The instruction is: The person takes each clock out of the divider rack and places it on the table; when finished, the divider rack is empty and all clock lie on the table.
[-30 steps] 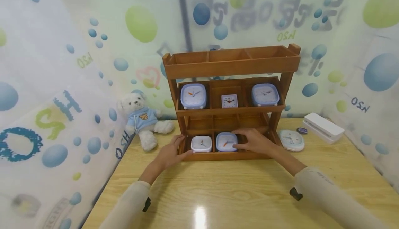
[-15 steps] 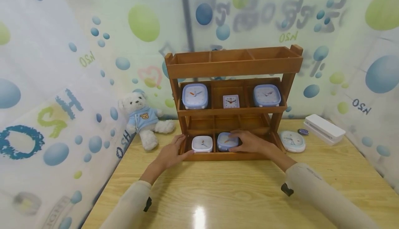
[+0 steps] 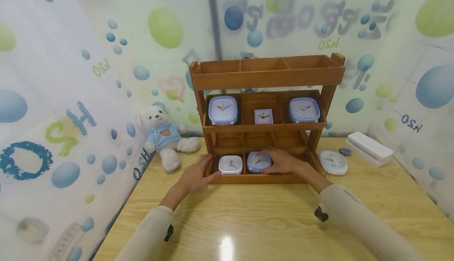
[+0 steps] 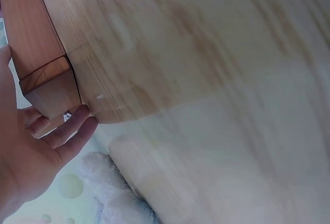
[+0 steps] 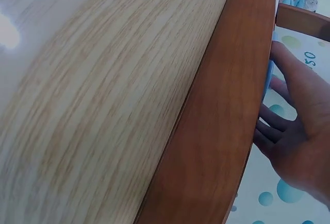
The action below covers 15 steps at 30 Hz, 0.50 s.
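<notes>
A three-tier wooden shelf (image 3: 266, 73) stands at the back of the table. Its middle tier holds a blue square clock (image 3: 222, 110), a small white clock (image 3: 263, 116) and another blue clock (image 3: 304, 109). On the bottom tier a white clock (image 3: 230, 164) sits beside a blue clock (image 3: 257, 161). My right hand (image 3: 283, 161) grips that blue clock from its right side, fingers over the top. My left hand (image 3: 196, 174) holds the shelf's front left corner. In the left wrist view my left hand's fingers (image 4: 72, 131) curl round the corner post (image 4: 49, 87).
A white teddy bear (image 3: 163, 137) in a blue top sits left of the shelf. To its right lie a round pale clock (image 3: 332, 161), a small dark disc (image 3: 343, 151) and a white box (image 3: 369, 146). Printed curtains close in the wooden table (image 3: 248, 217) on three sides.
My right hand has slid left along the bottom tier and closed over the blue clock. My left hand stays at the shelf corner.
</notes>
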### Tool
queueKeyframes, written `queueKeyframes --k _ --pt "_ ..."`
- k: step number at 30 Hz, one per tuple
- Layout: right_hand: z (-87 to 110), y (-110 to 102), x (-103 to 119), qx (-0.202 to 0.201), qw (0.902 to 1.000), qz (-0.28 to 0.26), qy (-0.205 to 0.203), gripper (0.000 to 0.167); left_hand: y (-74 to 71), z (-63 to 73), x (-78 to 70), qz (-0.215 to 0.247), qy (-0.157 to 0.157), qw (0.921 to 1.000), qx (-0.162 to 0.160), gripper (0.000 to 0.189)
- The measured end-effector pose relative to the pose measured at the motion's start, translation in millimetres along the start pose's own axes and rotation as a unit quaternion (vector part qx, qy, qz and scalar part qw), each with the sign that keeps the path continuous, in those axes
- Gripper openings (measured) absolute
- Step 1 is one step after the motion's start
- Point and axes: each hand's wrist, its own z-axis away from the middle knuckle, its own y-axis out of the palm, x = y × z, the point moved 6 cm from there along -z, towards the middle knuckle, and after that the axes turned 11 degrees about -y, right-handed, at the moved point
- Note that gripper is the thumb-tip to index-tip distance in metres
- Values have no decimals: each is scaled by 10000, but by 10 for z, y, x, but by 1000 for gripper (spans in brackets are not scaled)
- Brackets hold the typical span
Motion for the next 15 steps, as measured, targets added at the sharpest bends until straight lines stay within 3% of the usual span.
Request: queueKeyframes --k 8,15 --pt "-31 10 -37 -326 9992 -193 -82 78 9 -5 15 -54 12 10000 -65 95" --pt "16 -35 -72 -791 9962 -334 -111 72 -7 -14 12 9 53 9999 -117 97"
